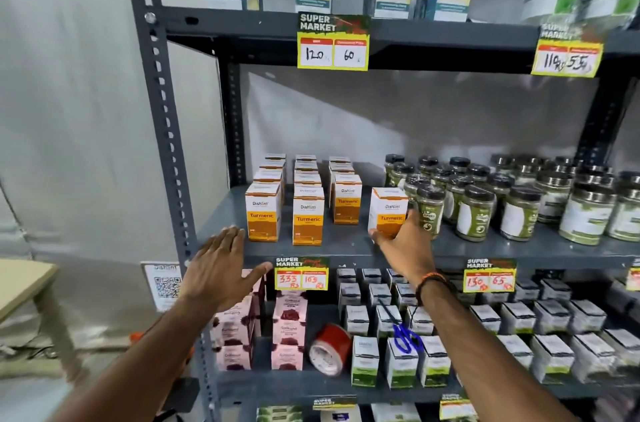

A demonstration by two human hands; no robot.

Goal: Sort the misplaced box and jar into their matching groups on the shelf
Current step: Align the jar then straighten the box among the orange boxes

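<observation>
Item: one white-and-orange cardboard turmeric box [387, 214], standing upright with its long axis vertical on the grey metal middle shelf [346, 245], apart from its own kind and just beside the front dark-lidded jar of green powder [429, 210]. We are closing our right hand [403, 245] on it from below and in front: the thumb is lying at its lower left corner and the fingers are wrapping its right side, so the grip is narrow and holding the box. The matching group, three rows of identical turmeric boxes [304, 200], is lying to the left, with the third row nearest; the coming move, we are judging, is turning on a short slide or lift leftward along the shelf. Our left hand [221, 266] is hovering with a wide, empty grip, fingers spread, near the shelf's front edge below the first row, nearer the group but not touching anything. Which jar is misplaced we are finding hard to tell; the fingers are hiding the gap between box and jar.
</observation>
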